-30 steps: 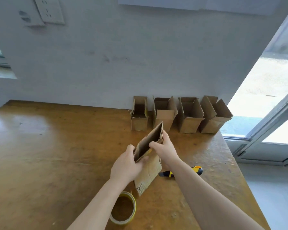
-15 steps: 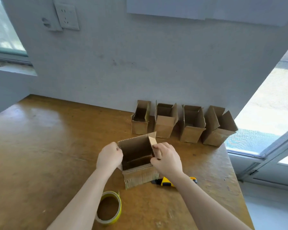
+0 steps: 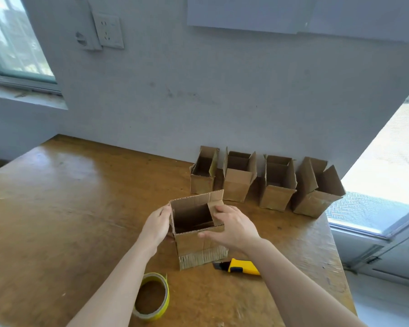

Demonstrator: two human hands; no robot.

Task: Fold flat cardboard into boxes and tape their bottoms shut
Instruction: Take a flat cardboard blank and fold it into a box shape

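A small brown cardboard box (image 3: 194, 244), squared open into a tube, stands on the wooden table (image 3: 57, 208) in front of me. My left hand (image 3: 156, 224) holds its left wall. My right hand (image 3: 234, 226) grips its right side, the thumb across the near face and the fingers over a flap folded inward. A roll of yellow-edged tape (image 3: 152, 296) lies on the table near my left forearm. A yellow utility knife (image 3: 240, 266) lies just right of the box, under my right wrist.
Several assembled open-topped boxes (image 3: 236, 178) stand in a row against the grey wall at the table's back right. The table's right edge (image 3: 335, 256) drops off beside a glass door. A wall socket (image 3: 108, 29) is mounted high on the left.
The flat cardboard I held up in the air has been opened into a square tube and set down on the table. My right hand moved onto its right flap.
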